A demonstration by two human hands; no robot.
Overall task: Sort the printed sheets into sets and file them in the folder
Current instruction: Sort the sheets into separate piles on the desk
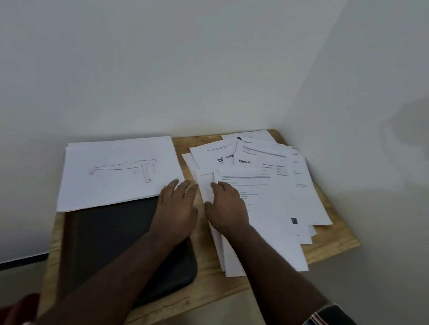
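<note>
Wood table (336, 240): our folder (113, 234) is closed under a stack (119, 174); both flat hands, left (177, 208) and right (227, 210), grip nothing beside loose sheets (278, 193).

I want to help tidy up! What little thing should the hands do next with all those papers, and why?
Probably lift one sheet off the messy pile under the right hand. That pile is fanned out and mixed, while the stack with the drawing is neat and lies on the dark folder. The left hand is beside it.
</note>
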